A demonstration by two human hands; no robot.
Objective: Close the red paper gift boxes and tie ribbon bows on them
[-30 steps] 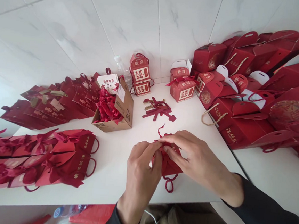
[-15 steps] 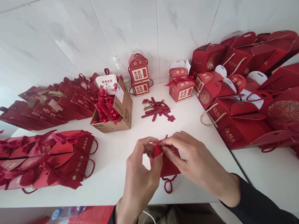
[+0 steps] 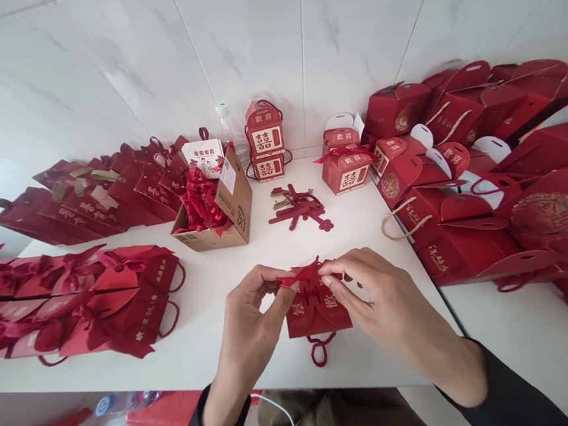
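Observation:
A small red gift box (image 3: 315,316) with pale printed characters lies on the white table in front of me, a twisted cord loop (image 3: 320,353) at its near side. Red ribbon (image 3: 303,274) runs across its top. My left hand (image 3: 258,310) pinches one part of the ribbon between thumb and fingers. Thumb and fingers of my right hand (image 3: 380,304) are closed on the ribbon's other side, where the bit held is mostly hidden. Both hands hover just above the box.
An open cardboard box (image 3: 212,236) holds red ribbons. Dark red cut-out pieces (image 3: 299,208) lie beyond my hands. Rows of ribboned boxes (image 3: 122,292) stand left, small stacked boxes (image 3: 266,142) by the wall, and larger red boxes (image 3: 465,242) on the right.
My hands have moved apart, stretching the ribbon sideways. More of the box's top, with its printed characters, now shows between them.

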